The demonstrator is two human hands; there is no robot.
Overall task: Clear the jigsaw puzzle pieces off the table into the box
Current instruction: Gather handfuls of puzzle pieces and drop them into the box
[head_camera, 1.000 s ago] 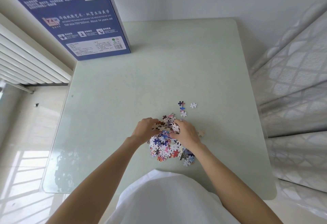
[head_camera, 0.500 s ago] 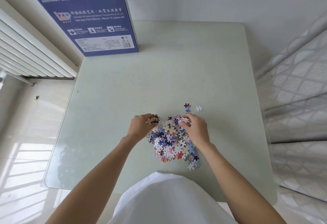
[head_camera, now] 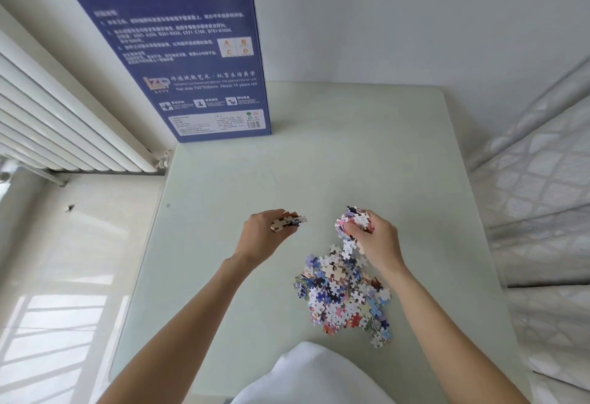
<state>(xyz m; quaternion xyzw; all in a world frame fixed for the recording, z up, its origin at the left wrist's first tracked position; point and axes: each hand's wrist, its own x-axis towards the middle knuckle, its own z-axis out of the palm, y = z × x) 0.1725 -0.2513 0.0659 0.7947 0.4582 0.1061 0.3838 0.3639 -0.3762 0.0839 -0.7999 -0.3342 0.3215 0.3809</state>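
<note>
Both hands are loaded and up off the table (head_camera: pixel 319 154) here. The left hand (head_camera: pixel 265 241) has its fingers curled round a small clutch of puzzle pieces (head_camera: pixel 289 221), a few tabs poking out past the fingertips, and it hangs toward the left edge. The right hand (head_camera: pixel 373 241) grips a fatter handful (head_camera: pixel 354 220), a bright wad bulging above the knuckles, with a piece or two hanging loose under the palm, right above the pile. That pile (head_camera: pixel 344 295) is the bulk of the job: a dense heap of mixed colours lying near the front edge, a little right of centre, with a couple of strays at its near end close to the white garment (head_camera: pixel 313 378). The box (head_camera: pixel 191 62) stands upright at the far left corner, blue printed face toward us, its cardboard top flaps open, hard against the radiator (head_camera: pixel 64 126). So this looks like the carry step, scoop made and drop to come. The next move calls for a long reach across bare table to the far left corner and a lift high enough to clear that tall open mouth before either hand lets go. The right hand's overfull load looks likeliest to shed pieces on the way. Plenty remains; I would judge several more scoops are needed.
</note>
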